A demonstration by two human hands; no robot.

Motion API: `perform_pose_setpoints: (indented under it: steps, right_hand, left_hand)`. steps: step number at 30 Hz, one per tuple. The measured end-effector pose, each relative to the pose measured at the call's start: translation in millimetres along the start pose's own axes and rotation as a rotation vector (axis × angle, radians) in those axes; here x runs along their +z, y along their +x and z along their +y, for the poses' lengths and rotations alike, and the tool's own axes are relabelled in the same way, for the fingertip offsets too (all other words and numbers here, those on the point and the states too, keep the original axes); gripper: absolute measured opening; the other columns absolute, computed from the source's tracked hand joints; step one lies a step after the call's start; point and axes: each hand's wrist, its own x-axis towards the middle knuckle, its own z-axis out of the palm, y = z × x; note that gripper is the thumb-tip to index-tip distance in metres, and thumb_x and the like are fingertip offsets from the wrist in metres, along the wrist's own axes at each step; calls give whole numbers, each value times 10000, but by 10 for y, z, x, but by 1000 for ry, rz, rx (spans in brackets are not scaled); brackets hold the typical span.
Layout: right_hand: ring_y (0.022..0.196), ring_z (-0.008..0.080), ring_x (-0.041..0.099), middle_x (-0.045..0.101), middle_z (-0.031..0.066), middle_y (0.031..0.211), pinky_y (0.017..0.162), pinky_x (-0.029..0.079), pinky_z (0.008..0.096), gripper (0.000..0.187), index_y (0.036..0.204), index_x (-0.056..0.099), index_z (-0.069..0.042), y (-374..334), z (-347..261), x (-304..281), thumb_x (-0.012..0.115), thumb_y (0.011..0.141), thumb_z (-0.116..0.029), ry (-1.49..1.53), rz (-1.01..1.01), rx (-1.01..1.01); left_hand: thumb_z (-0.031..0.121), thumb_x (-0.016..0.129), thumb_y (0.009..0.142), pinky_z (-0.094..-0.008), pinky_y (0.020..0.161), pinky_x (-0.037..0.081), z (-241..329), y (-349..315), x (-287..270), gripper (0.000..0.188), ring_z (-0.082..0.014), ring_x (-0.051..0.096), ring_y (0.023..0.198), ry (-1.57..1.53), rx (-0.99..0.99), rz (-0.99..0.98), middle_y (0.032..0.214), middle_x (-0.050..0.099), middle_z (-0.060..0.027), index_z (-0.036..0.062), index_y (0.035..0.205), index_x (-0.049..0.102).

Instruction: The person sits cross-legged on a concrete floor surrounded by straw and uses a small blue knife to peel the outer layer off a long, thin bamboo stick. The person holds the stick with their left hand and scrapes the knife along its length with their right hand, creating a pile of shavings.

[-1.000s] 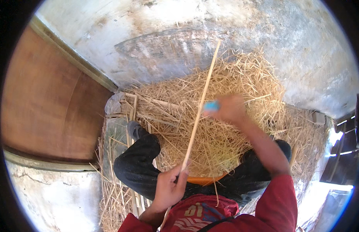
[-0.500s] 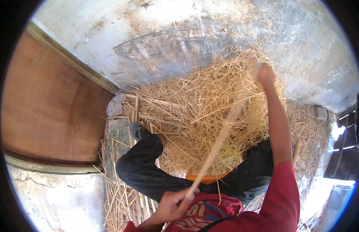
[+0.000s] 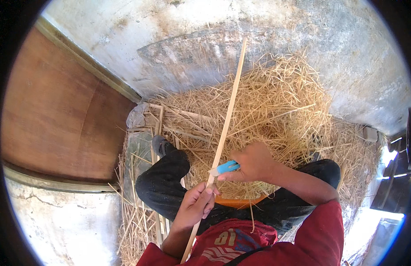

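Observation:
A long, pale bamboo strip (image 3: 229, 108) slants from beside my body up across the straw-coloured shavings to in front of the wall. My left hand (image 3: 197, 205) is closed round its lower part, near my lap. My right hand (image 3: 254, 163) grips a blue-handled knife (image 3: 227, 167). The knife's short blade lies against the strip just above my left fingers. Beneath the strip, a big heap of thin shavings (image 3: 263, 106) fills the space between my legs and the wall.
A stained plaster wall (image 3: 192, 53) rises behind the heap, with a brown wooden panel (image 3: 63, 115) on the left. Several more strips (image 3: 159, 128) lie by my left foot. Part of an orange object (image 3: 241, 202) shows under the shavings at my lap. A small block (image 3: 370, 134) sits far right.
My right hand has come back from the far right of the heap to the strip beside my left hand. The strip, blurred before, now stands steeper and my left hand is slightly higher.

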Motion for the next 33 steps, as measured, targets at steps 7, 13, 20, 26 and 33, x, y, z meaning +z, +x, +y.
perform_pose_setpoints:
  steps: [7, 13, 20, 26, 33]
  right_hand:
    - [401, 285, 536, 467, 91, 433, 402, 408, 382, 703, 576, 535, -91, 119, 355, -37, 522, 687, -785, -28, 274, 156]
    - [379, 262, 513, 458, 67, 424, 396, 395, 374, 716, 560, 502, -96, -3, 48, 100, 528, 656, -805, -152, 99, -104]
    - [386, 231, 522, 477, 80, 434, 412, 416, 367, 712, 580, 538, -81, 158, 331, 64, 540, 668, -788, -237, 320, 27]
    - [412, 272, 571, 518, 98, 444, 431, 462, 388, 783, 632, 610, -67, 250, 521, 14, 429, 705, -826, -104, 228, 241]
    - [429, 281, 557, 511, 87, 464, 455, 454, 379, 698, 577, 571, -91, 142, 192, 123, 541, 677, -781, -176, 205, -43]
  left_hand:
    - [252, 397, 1006, -199, 463, 274, -94, -27, 167, 230, -38, 330, 513, -93, 42, -56, 616, 390, 38, 43, 954, 479]
    - [195, 422, 994, -207, 472, 279, -38, 22, 117, 172, -38, 340, 537, 168, 84, 48, 627, 382, 46, 37, 958, 478]
    - [163, 453, 979, -219, 484, 311, 32, 13, 129, 131, -37, 366, 555, 359, 88, 89, 637, 390, 44, 42, 928, 466]
    - [178, 453, 981, -210, 484, 298, -24, -76, 140, 140, -30, 359, 558, 330, 57, 56, 642, 386, 54, 52, 920, 467]
    - [135, 442, 977, -214, 481, 320, -25, 1, 66, 108, -39, 375, 557, 276, 69, 88, 640, 406, 31, 32, 947, 460]
